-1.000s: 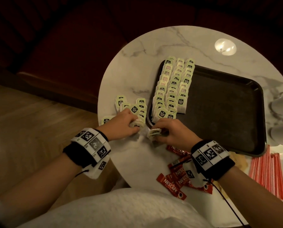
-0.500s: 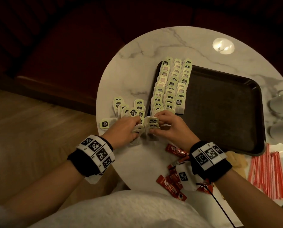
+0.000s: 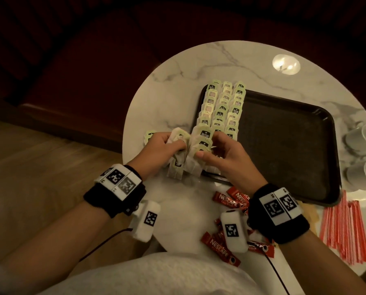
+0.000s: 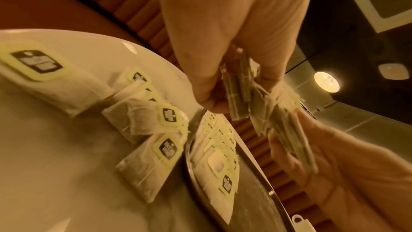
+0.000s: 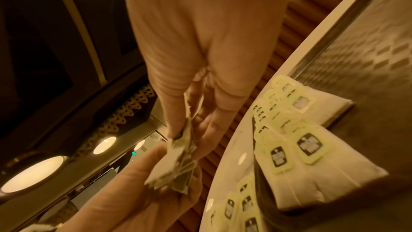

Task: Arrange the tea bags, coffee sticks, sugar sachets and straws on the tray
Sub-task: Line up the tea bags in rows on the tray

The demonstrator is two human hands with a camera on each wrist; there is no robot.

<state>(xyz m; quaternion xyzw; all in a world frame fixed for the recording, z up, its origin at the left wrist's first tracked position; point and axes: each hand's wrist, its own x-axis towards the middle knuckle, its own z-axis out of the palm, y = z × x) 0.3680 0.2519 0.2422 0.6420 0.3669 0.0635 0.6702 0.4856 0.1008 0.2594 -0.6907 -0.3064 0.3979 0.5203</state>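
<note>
Three rows of green-tagged tea bags (image 3: 222, 107) lie along the left side of the dark tray (image 3: 284, 141). Both hands are raised above the tray's near-left corner. My left hand (image 3: 167, 145) grips a bunch of tea bags (image 3: 177, 154), seen edge-on in the left wrist view (image 4: 236, 87). My right hand (image 3: 218, 150) pinches a fanned stack of tea bags (image 3: 201, 143), also in the right wrist view (image 5: 180, 165). A few loose tea bags (image 4: 160, 140) still lie on the table left of the tray. Red coffee sticks (image 3: 220, 243) lie near my right wrist. Red-striped straws (image 3: 344, 228) lie at the right.
The round marble table (image 3: 177, 92) ends close to the left of the tea bags. White cups (image 3: 363, 141) stand right of the tray. A lamp's reflection (image 3: 286, 64) shines at the table's back. Most of the tray's right part is bare.
Both hands lifted off the table with their tea bags and now hold them together above the tray's near-left corner. Fewer loose tea bags lie on the table at the left.
</note>
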